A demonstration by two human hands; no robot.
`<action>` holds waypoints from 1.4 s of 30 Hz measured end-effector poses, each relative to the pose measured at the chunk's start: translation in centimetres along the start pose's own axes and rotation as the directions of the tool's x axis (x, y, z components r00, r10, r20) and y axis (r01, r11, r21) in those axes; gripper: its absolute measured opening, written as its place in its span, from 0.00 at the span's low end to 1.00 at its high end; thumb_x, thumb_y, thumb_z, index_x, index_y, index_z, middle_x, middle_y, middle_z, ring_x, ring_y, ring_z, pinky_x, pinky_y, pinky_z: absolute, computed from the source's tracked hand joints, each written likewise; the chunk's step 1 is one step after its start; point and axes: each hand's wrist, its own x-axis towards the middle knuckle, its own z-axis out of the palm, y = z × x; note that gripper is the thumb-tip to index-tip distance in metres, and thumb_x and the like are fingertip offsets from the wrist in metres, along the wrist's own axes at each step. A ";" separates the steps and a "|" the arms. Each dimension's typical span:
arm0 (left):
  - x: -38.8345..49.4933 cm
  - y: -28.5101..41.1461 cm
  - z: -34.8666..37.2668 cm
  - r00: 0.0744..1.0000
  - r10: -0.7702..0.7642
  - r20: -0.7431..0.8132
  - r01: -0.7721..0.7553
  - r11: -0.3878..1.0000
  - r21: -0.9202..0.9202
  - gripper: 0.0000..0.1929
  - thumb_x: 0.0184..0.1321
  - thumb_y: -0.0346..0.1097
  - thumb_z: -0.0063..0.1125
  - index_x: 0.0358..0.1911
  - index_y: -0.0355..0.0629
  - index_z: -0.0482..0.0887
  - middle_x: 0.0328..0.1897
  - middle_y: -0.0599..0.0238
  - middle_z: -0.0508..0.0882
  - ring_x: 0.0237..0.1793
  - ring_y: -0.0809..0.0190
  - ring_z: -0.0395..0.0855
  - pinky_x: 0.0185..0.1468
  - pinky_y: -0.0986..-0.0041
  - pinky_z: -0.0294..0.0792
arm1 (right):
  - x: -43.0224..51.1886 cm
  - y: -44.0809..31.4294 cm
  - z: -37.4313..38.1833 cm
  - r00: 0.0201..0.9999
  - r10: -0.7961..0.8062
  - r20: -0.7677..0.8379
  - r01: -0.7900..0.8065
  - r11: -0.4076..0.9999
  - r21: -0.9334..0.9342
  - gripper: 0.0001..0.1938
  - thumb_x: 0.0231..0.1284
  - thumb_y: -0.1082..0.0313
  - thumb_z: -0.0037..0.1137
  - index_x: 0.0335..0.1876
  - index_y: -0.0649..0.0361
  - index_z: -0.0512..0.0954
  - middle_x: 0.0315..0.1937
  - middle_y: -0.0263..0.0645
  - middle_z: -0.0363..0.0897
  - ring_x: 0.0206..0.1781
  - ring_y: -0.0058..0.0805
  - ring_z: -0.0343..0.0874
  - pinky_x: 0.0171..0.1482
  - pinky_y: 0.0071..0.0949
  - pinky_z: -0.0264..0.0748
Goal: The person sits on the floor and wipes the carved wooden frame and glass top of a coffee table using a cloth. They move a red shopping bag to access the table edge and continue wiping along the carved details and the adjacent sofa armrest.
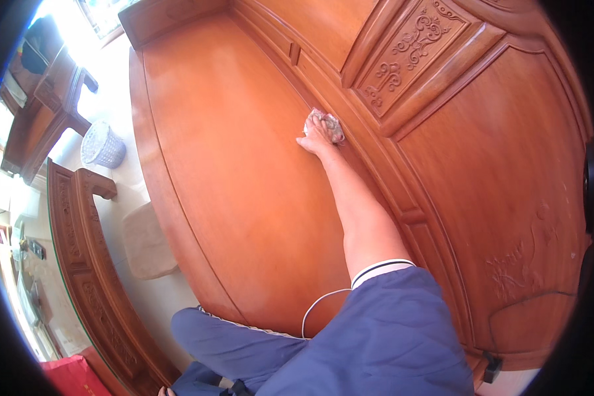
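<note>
My right hand (318, 136) reaches forward over the seat (227, 148) of a long reddish-brown wooden bench. Its fingers press down on a crumpled, pale, patterned cloth (332, 127), which lies at the rear of the seat, against the base of the backrest (495, 148). The thumb sticks out to the left over the bare wood. Only a few fingertips of my left hand (166, 391) show at the bottom edge, by the corner of a carved table; what they hold or touch is hidden.
Left of the bench stands a glass-topped carved wooden table (86, 277), with a beige stool (148, 242) between them. A white plastic wastebasket (104, 144) is on the tiled floor. A white cable (313, 307) curves near my body. A red bag (76, 376) lies lower left.
</note>
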 end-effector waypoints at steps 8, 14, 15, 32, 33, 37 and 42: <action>1.2 2.9 0.1 0.995 0.098 -0.015 -0.099 0.995 -0.014 0.22 0.61 0.49 0.59 0.50 0.37 0.85 0.53 0.48 0.84 0.54 0.48 0.80 0.61 0.62 0.69 | -4.4 3.9 -0.3 0.987 -0.033 -0.160 0.016 0.995 -0.101 0.28 0.63 0.54 0.55 0.66 0.55 0.65 0.69 0.42 0.62 0.72 0.45 0.58 0.69 0.49 0.59; 2.0 4.2 0.3 0.996 0.091 0.001 -0.091 0.996 0.010 0.22 0.61 0.51 0.59 0.50 0.41 0.85 0.53 0.53 0.84 0.55 0.50 0.80 0.61 0.64 0.69 | -14.3 8.3 -2.1 0.994 0.000 -0.113 -0.008 0.998 -0.069 0.33 0.61 0.58 0.56 0.71 0.56 0.60 0.73 0.40 0.56 0.76 0.41 0.53 0.69 0.48 0.62; 2.2 4.2 0.5 0.996 0.088 0.008 -0.088 0.996 0.015 0.22 0.61 0.51 0.58 0.50 0.42 0.85 0.53 0.53 0.84 0.55 0.50 0.80 0.61 0.64 0.69 | -16.5 9.0 -2.3 0.993 0.032 -0.114 -0.039 0.997 -0.062 0.32 0.61 0.59 0.57 0.71 0.56 0.61 0.73 0.41 0.57 0.75 0.41 0.54 0.68 0.48 0.62; 7.0 0.0 6.4 0.958 0.278 -0.072 -0.286 0.947 -0.143 0.18 0.61 0.44 0.58 0.50 0.41 0.84 0.52 0.57 0.84 0.54 0.51 0.79 0.60 0.63 0.67 | -55.8 24.7 -2.8 0.819 0.408 -0.403 -0.481 0.871 -0.096 0.15 0.54 0.68 0.58 0.49 0.59 0.78 0.58 0.40 0.75 0.64 0.44 0.69 0.63 0.44 0.68; 6.9 -0.1 6.3 0.957 0.280 -0.075 -0.288 0.946 -0.151 0.18 0.61 0.44 0.58 0.50 0.41 0.84 0.52 0.57 0.84 0.54 0.51 0.79 0.60 0.63 0.67 | -54.3 24.2 -2.3 0.811 0.406 -0.421 -0.473 0.878 -0.064 0.16 0.54 0.68 0.58 0.50 0.59 0.77 0.59 0.40 0.75 0.65 0.44 0.69 0.64 0.44 0.68; 6.6 -0.8 6.2 0.959 0.269 -0.087 -0.279 0.949 -0.149 0.17 0.61 0.43 0.58 0.49 0.40 0.84 0.51 0.56 0.84 0.54 0.51 0.79 0.60 0.63 0.68 | -45.0 21.2 -1.5 0.864 0.110 -0.491 -0.133 0.991 -0.012 0.17 0.56 0.69 0.56 0.52 0.61 0.77 0.61 0.42 0.75 0.65 0.45 0.69 0.66 0.42 0.67; 6.0 -2.4 6.0 0.960 0.249 -0.130 -0.268 0.950 -0.161 0.17 0.62 0.41 0.58 0.48 0.38 0.84 0.50 0.55 0.85 0.52 0.51 0.81 0.59 0.64 0.69 | -30.8 16.9 -1.4 0.931 0.157 -0.329 -0.149 0.988 0.049 0.21 0.58 0.68 0.55 0.58 0.65 0.74 0.63 0.47 0.72 0.67 0.47 0.67 0.68 0.41 0.64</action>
